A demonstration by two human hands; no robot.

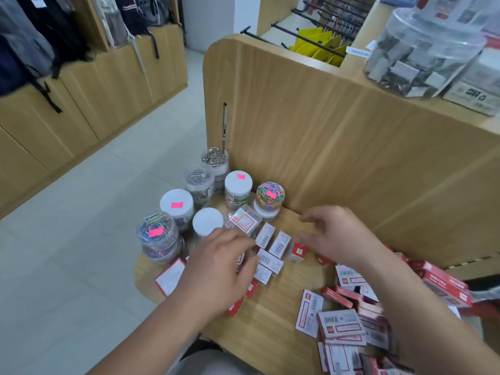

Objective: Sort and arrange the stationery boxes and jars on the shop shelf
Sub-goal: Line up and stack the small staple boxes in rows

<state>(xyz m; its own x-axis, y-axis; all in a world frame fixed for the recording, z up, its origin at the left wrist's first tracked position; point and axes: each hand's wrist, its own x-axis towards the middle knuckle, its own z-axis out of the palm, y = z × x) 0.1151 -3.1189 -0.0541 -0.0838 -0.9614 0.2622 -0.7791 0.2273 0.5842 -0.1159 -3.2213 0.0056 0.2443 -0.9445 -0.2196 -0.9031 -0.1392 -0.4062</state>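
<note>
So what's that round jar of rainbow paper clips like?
The jar is clear, plastic by the look, dome-topped, packed with multicoloured paper clips. A pink sticker sits on top; its base is white. It stands on the wooden shelf near the back panel, beside a white-lidded jar. Neither the left hand nor the right hand touches it.

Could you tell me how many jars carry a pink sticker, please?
4: back white-lidded jar, round coloured-clip jar right of it, left white-lidded jar, front-left clear jar. Others may be hidden.
</note>
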